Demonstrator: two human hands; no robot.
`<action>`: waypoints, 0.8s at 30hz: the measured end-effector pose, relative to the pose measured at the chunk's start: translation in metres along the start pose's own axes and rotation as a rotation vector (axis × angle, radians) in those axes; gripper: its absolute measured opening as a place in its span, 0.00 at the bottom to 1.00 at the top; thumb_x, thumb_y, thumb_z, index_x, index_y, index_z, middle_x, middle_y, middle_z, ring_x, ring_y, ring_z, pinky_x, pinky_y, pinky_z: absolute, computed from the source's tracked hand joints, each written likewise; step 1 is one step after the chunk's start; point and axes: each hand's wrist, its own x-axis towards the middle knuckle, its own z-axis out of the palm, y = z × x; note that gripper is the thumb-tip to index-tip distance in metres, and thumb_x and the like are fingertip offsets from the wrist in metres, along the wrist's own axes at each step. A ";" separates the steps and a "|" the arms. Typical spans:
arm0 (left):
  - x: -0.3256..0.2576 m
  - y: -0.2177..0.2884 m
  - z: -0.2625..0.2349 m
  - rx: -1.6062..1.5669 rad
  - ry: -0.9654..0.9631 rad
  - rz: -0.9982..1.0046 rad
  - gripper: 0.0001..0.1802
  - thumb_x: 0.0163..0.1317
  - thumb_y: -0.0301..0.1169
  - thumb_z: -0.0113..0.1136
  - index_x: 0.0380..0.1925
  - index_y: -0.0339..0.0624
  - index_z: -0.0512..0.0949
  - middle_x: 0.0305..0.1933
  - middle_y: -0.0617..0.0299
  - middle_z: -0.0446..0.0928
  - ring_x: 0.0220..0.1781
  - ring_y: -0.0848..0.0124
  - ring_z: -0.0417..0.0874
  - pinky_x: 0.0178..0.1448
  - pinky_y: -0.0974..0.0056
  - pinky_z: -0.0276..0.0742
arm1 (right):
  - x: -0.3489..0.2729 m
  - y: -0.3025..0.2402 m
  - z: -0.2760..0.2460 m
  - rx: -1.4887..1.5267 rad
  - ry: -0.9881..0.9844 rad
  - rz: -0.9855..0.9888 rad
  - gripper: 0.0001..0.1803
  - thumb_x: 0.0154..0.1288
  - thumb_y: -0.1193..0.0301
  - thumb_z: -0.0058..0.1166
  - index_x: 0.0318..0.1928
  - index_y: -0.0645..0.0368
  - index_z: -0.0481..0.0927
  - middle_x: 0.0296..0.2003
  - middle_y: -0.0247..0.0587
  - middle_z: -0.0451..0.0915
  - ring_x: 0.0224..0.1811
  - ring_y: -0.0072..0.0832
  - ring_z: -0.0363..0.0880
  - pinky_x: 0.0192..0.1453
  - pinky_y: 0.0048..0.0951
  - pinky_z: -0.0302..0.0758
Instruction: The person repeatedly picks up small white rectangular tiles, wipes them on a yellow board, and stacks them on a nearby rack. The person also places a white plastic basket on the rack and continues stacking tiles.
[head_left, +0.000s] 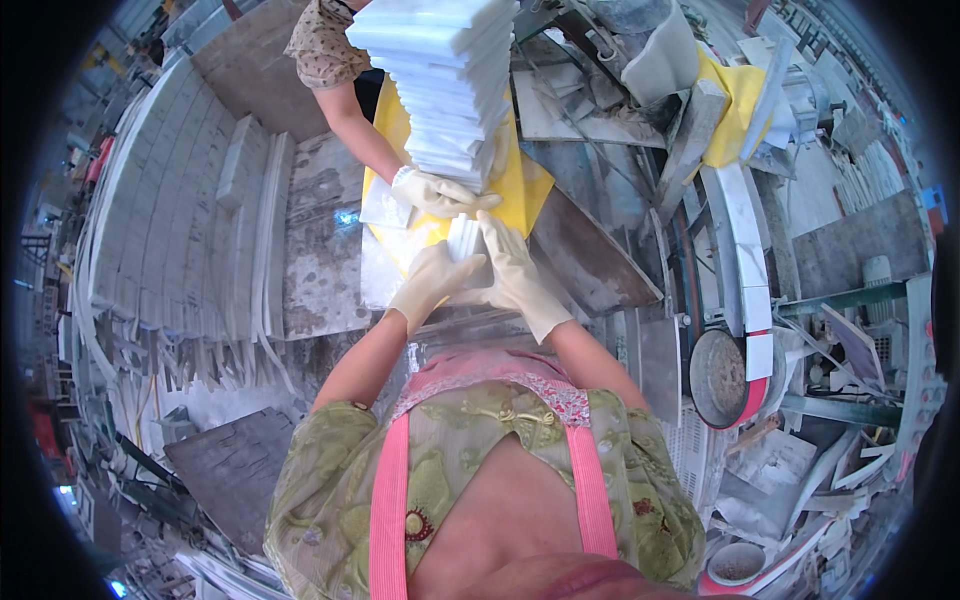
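My left hand (436,281), in a cream rubber glove, is closed on the near left side of a small bundle of white stone tiles (463,236). On the bundle's right side, my right hand (511,271), gloved alike, is wrapped with its fingers pointing away from me. Just beyond, a tall stack of white tiles (440,85) rises from a yellow sheet (530,190). A co-worker's gloved hand (440,192) lies at the foot of that stack, very near my fingertips. One flat white tile (384,207) rests left of that hand.
Long grey stone slabs (150,210) stand in rows at the left. On the right, a line of white tiles (748,240) runs along a narrow belt by a round grit-filled pan (718,375). A second yellow sheet (735,105) drapes over slabs at the far right.
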 end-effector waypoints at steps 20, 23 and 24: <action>-0.031 0.000 0.021 -0.798 -0.063 0.085 0.32 0.68 0.38 0.64 0.65 0.28 0.71 0.58 0.52 0.81 0.57 0.64 0.82 0.61 0.60 0.78 | -0.020 0.037 -0.035 0.977 -0.036 0.382 0.30 0.83 0.57 0.44 0.73 0.67 0.66 0.64 0.48 0.77 0.67 0.32 0.76 0.72 0.34 0.71; -0.030 0.004 0.027 -0.926 -0.109 -0.011 0.31 0.69 0.40 0.62 0.66 0.32 0.72 0.59 0.53 0.80 0.57 0.62 0.82 0.57 0.58 0.82 | -0.023 0.023 -0.041 1.250 -0.040 0.482 0.31 0.84 0.53 0.41 0.73 0.65 0.66 0.64 0.48 0.77 0.68 0.34 0.75 0.73 0.37 0.71; -0.030 0.005 0.027 -0.936 -0.115 0.001 0.31 0.69 0.40 0.62 0.66 0.33 0.72 0.59 0.53 0.80 0.57 0.62 0.83 0.55 0.57 0.83 | -0.025 0.019 -0.043 1.246 -0.028 0.515 0.32 0.84 0.52 0.41 0.73 0.65 0.66 0.65 0.48 0.76 0.68 0.35 0.75 0.73 0.38 0.71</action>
